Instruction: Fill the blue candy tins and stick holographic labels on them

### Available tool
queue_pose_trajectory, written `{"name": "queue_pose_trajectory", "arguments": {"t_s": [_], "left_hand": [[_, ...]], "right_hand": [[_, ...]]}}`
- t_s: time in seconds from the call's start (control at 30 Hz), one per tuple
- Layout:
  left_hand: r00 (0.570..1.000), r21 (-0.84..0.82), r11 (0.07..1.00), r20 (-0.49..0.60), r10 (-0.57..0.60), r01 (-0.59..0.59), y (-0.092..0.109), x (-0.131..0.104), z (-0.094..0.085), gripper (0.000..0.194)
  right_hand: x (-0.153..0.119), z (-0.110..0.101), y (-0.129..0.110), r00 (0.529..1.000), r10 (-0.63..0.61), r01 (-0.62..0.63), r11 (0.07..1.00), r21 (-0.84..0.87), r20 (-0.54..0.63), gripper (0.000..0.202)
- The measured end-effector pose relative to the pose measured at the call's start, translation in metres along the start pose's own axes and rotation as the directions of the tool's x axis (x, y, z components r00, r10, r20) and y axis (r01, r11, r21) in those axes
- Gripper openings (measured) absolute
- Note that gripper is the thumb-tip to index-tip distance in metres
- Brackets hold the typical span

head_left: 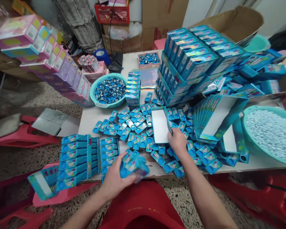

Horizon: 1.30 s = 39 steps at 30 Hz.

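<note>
Several small blue packets (130, 165) are in my left hand (116, 175), blurred by motion, just over the table's front edge. My right hand (178, 141) pinches the right wall of a blue tray box with a white inside (160, 125), which lies over the scattered packets. Many loose blue packets (140, 120) cover the middle of the table around the box. Left of my left hand stand rows of the same packets (107, 152), and a filled display box (73, 159) sits further left.
A teal basin of blue and silver tins (110, 90) stands behind the packets. Tall stacked blue boxes (178, 66) rise at the back right. Nested empty trays (213, 117) and a basin of pale candies (271, 133) are at the right. Pink and purple boxes (50, 60) stack at the left.
</note>
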<state>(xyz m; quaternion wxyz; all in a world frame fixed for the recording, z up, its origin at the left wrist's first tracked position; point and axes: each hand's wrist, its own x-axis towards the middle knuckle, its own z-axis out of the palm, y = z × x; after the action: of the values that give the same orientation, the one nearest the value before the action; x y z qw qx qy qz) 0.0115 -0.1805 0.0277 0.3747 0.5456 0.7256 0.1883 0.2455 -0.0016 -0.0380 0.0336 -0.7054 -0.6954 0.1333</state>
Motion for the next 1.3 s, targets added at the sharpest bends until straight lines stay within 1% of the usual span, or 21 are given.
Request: {"name": "queue_pose_trajectory", "arguments": {"t_s": [0.07,0.13,0.17,0.23,0.33,0.43,0.53,0.6,0.67,0.73,0.77,0.83,0.87,0.9,0.93,1.0,1.07,1.13,1.2,1.23,1.3], "left_hand": [[0.999,-0.129,0.991,0.014,0.03,-0.028,0.028,0.034,-0.017,0.077],[0.994,-0.164,0.98,-0.011,0.11,-0.111,0.054,0.076,-0.021,0.08],[0.989,-0.152,0.977,-0.017,0.149,-0.15,0.065,0.098,-0.019,0.081],[0.977,-0.06,0.976,0.033,0.213,-0.211,0.081,0.14,-0.007,0.081],[0.951,0.183,0.934,0.104,0.291,-0.306,0.093,0.188,0.013,0.079],[0.899,0.387,0.812,0.145,0.414,-0.437,0.096,0.215,0.024,0.076],[0.842,0.519,0.675,0.194,0.504,-0.524,0.1,0.227,0.026,0.076],[0.823,0.571,0.617,0.206,0.53,-0.541,0.102,0.231,0.026,0.077],[0.818,0.594,0.602,0.184,0.545,-0.534,0.099,0.229,0.023,0.079],[0.829,0.582,0.642,0.107,0.549,-0.5,0.088,0.215,0.017,0.085],[0.84,0.561,0.682,0.045,0.541,-0.469,0.078,0.202,0.014,0.086],[0.87,0.49,0.782,-0.089,0.484,-0.385,0.049,0.165,0.01,0.078],[0.892,0.449,0.833,-0.148,0.427,-0.324,0.031,0.142,0.011,0.065],[0.918,0.418,0.869,-0.163,0.361,-0.267,0.013,0.119,0.013,0.051],[0.945,0.401,0.892,-0.149,0.291,-0.211,-0.005,0.096,0.016,0.042],[0.986,0.391,0.919,-0.126,0.114,-0.056,-0.035,0.06,0.028,0.042],[0.993,0.368,0.925,-0.101,-0.056,0.09,-0.052,0.04,0.042,0.045],[0.982,0.301,0.934,-0.062,-0.18,0.191,-0.057,0.035,0.054,0.046],[0.975,0.186,0.958,0.008,-0.222,0.216,-0.057,0.036,0.06,0.044],[0.976,0.134,0.97,0.047,-0.211,0.203,-0.056,0.037,0.06,0.042],[0.982,0.117,0.981,0.097,-0.165,0.153,-0.056,0.036,0.054,0.04]], "right_hand": [[-0.009,0.002,-0.003,0.999,-0.04,0.04,0.998,0.042,0.005,0.024],[-0.017,0.005,-0.005,0.998,-0.066,0.064,0.995,0.072,0.018,0.022],[-0.02,0.007,-0.005,0.997,-0.072,0.07,0.994,0.083,0.02,0.021],[-0.024,0.009,-0.005,0.997,-0.079,0.078,0.992,0.097,0.008,0.021],[-0.026,0.012,-0.003,0.996,-0.089,0.089,0.991,0.1,-0.01,0.023],[-0.026,0.013,-0.003,0.996,-0.083,0.081,0.994,0.074,0.024,0.024],[-0.026,0.014,-0.004,0.996,-0.07,0.067,0.997,0.044,0.058,0.024],[-0.025,0.016,-0.004,0.997,-0.058,0.056,0.998,0.038,0.059,0.023],[-0.025,0.017,-0.003,0.997,-0.049,0.046,0.997,0.06,0.051,0.023],[-0.026,0.017,0.001,0.999,-0.04,0.039,0.992,0.12,0.001,0.025],[-0.029,0.017,0.004,0.998,-0.036,0.044,0.986,0.161,-0.048,0.028],[-0.039,0.014,0.009,0.984,-0.04,0.083,0.965,0.248,-0.175,0.037],[-0.047,0.013,0.01,0.973,-0.045,0.113,0.95,0.292,-0.228,0.038],[-0.057,0.013,0.01,0.965,-0.062,0.15,0.928,0.342,-0.254,0.036],[-0.07,0.013,0.006,0.964,-0.099,0.195,0.894,0.403,-0.246,0.032],[-0.097,0.019,-0.008,0.968,-0.217,0.252,0.798,0.548,-0.129,0.026],[-0.123,0.033,-0.031,0.938,-0.338,0.21,0.721,0.661,0.071,0.027],[-0.142,0.053,-0.054,0.903,-0.363,0.125,0.736,0.665,0.232,0.049],[-0.15,0.072,-0.072,0.893,-0.343,0.106,0.79,0.604,0.292,0.078],[-0.152,0.08,-0.078,0.897,-0.33,0.111,0.813,0.572,0.295,0.086],[-0.151,0.09,-0.084,0.914,-0.298,0.116,0.842,0.527,0.274,0.092]]}}
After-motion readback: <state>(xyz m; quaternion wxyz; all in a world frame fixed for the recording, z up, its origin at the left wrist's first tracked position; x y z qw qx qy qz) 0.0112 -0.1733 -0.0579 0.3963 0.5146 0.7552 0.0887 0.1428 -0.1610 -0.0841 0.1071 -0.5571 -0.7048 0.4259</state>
